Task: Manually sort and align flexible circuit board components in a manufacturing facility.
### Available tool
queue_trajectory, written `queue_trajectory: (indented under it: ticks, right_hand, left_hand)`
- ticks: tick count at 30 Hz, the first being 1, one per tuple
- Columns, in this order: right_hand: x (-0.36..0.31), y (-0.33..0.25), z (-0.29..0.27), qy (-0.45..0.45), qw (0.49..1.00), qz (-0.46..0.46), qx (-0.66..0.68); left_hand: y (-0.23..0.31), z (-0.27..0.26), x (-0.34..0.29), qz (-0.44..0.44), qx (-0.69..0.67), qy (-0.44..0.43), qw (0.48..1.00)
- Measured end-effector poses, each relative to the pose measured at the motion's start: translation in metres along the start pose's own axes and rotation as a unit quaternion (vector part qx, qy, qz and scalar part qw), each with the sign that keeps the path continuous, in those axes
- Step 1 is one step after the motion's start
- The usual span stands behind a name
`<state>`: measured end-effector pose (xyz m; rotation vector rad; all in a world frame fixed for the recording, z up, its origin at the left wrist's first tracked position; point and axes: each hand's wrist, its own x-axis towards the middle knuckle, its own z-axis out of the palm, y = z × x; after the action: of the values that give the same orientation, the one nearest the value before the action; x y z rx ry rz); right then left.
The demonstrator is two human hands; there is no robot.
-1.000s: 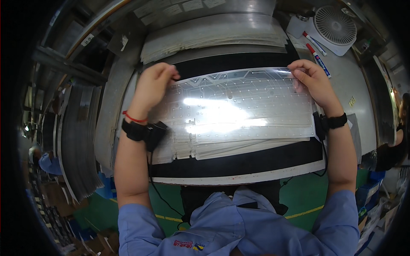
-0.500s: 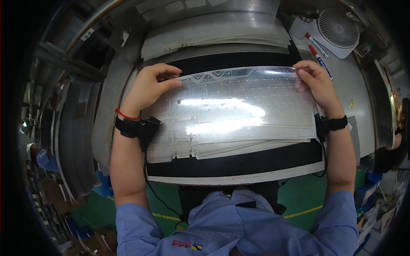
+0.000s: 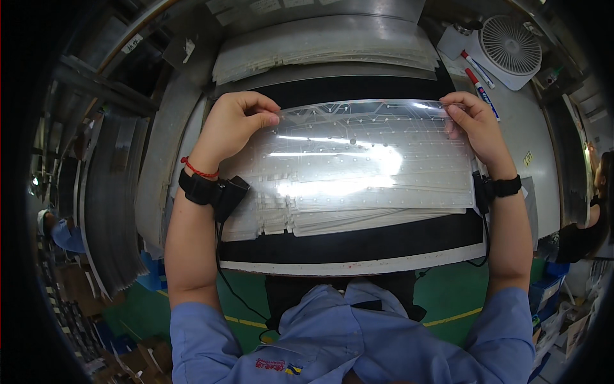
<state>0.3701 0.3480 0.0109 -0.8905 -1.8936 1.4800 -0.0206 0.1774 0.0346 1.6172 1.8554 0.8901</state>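
A clear flexible plastic sheet (image 3: 374, 121) with fine printed lines and dots spans the space between my hands. Its far left corner is pinched between thumb and forefinger of my left hand (image 3: 240, 125). At the far right corner, my right hand (image 3: 474, 123) has it between thumb and fingers, some of which show through the clear material. Below lies a stack of similar pale sheets (image 3: 358, 222), their near edges slightly fanned. Bright glare hides part of the surface, and I cannot tell how far the held sheet is raised off the stack.
Another stack of sheets (image 3: 320, 45) lies at the back on the black work surface (image 3: 409, 240). A white fan (image 3: 510, 45) and red-capped markers (image 3: 481, 93) are at the far right. Wrist straps with cables (image 3: 227, 198) hang near the stack. More sheets (image 3: 115, 198) stand at left.
My left hand has moved a little to the right, its thumb and forefinger closer together. Glare bands on the held sheet have shifted. My right hand has stayed nearly in place.
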Motion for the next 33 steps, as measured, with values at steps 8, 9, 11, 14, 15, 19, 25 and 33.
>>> queue_trajectory:
  ticks: [8, 9, 11, 14, 15, 19, 25, 33]
  right_hand:
    - [0.0, -0.001, 0.0, 0.024, 1.0, -0.002, -0.002]
    - [0.001, 0.002, -0.003, 0.029, 1.0, -0.001, 0.007]
    - [0.004, 0.007, -0.012, 0.039, 0.999, 0.002, 0.023]
    - [0.004, 0.004, -0.01, 0.074, 0.996, 0.02, 0.04]
    - [0.004, 0.005, -0.01, 0.075, 0.996, 0.02, 0.048]
    - [0.006, 0.007, -0.01, 0.08, 0.994, 0.026, 0.073]
    - [0.006, 0.01, -0.014, 0.073, 0.991, 0.017, 0.11]
    - [0.006, 0.004, -0.009, 0.167, 0.986, 0.028, -0.001]
  left_hand:
    - [-0.018, -0.009, 0.003, 0.014, -0.003, 0.006, 1.0]
    - [-0.023, -0.015, 0.003, -0.001, 0.001, 0.007, 1.0]
    - [-0.037, -0.028, 0.007, -0.044, -0.045, 0.02, 0.998]
    - [-0.063, -0.046, 0.012, -0.092, -0.178, 0.033, 0.979]
    - [-0.07, -0.046, 0.013, -0.097, -0.202, 0.015, 0.974]
    - [-0.085, -0.043, 0.016, -0.105, -0.243, -0.014, 0.964]
    - [-0.081, -0.039, 0.019, -0.1, -0.305, 0.028, 0.947]
    - [-0.109, -0.051, 0.025, -0.067, -0.455, 0.126, 0.879]
